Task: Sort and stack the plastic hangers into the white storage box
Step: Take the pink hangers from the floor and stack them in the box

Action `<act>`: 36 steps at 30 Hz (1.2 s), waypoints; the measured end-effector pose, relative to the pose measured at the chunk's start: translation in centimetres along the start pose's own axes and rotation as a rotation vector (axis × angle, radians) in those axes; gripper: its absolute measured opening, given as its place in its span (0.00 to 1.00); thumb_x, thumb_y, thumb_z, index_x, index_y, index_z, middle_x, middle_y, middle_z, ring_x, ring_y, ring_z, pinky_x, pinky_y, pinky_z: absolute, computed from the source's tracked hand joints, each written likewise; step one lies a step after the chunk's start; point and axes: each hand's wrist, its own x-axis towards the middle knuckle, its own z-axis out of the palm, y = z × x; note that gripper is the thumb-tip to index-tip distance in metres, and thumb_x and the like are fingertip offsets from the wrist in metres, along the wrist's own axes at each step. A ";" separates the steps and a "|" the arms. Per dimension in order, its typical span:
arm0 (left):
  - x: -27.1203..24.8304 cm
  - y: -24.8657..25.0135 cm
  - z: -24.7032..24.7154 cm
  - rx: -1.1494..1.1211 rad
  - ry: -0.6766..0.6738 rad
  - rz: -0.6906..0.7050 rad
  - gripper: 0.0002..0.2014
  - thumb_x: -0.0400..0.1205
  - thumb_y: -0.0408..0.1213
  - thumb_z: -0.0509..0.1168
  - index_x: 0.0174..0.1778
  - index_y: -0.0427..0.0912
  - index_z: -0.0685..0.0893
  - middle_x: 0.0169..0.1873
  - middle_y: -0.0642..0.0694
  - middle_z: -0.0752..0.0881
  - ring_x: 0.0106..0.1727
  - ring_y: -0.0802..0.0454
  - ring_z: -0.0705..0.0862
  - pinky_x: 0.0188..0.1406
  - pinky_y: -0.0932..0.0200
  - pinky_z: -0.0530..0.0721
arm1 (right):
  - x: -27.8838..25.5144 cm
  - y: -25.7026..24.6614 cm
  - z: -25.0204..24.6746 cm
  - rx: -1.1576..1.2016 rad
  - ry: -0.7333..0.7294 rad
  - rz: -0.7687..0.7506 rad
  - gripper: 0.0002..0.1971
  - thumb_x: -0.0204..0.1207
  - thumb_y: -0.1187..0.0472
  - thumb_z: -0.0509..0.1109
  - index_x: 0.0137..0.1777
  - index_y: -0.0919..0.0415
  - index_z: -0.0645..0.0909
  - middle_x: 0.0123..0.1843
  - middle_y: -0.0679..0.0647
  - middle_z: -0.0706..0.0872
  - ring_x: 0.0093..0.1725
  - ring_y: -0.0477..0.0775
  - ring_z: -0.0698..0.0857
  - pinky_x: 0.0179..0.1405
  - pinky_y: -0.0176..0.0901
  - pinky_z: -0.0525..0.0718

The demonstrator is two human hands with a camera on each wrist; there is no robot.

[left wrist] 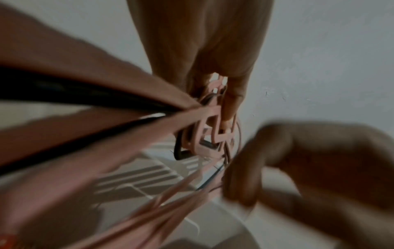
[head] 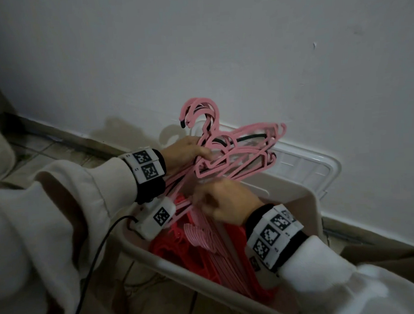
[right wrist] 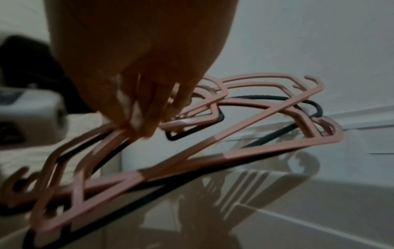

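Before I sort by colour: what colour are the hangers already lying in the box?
Red hangers, clearest in the head view.

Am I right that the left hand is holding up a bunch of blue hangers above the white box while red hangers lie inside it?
Not quite: the bunch of hangers held up by the left hand is pink, with a black one among them, as the head view shows. The red hangers do lie inside the white box.

Hands: you are showing two, the left hand and the right hand, both above the white storage box.
Pink hangers: several are bunching above the box; no exact count is showing.
Black hanger: at least one is showing within that bunch.
Red hangers: a stack is lying inside the box, uncountable.
Boxes: one.
Lid: one is leaning behind the box.
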 end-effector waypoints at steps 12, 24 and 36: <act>-0.1 -0.2 1.1 0.094 -0.172 0.082 0.10 0.72 0.23 0.69 0.46 0.38 0.83 0.40 0.36 0.84 0.41 0.44 0.80 0.45 0.51 0.76 | -1.1 3.5 -4.4 -0.067 0.172 0.471 0.36 0.69 0.49 0.74 0.69 0.65 0.60 0.52 0.54 0.86 0.58 0.57 0.83 0.68 0.54 0.68; 2.0 -0.6 2.4 0.362 -0.150 0.314 0.15 0.74 0.25 0.70 0.53 0.41 0.80 0.44 0.51 0.83 0.45 0.60 0.82 0.46 0.74 0.77 | -2.0 5.2 -2.8 0.489 0.205 0.459 0.10 0.73 0.57 0.73 0.54 0.56 0.83 0.41 0.49 0.86 0.38 0.44 0.84 0.44 0.45 0.82; 4.5 -4.4 2.2 0.920 -0.012 0.120 0.31 0.73 0.52 0.72 0.66 0.40 0.72 0.60 0.44 0.79 0.62 0.47 0.76 0.59 0.54 0.75 | -2.3 7.5 1.9 0.350 0.086 0.611 0.18 0.77 0.53 0.68 0.62 0.64 0.79 0.32 0.51 0.83 0.29 0.46 0.79 0.37 0.47 0.78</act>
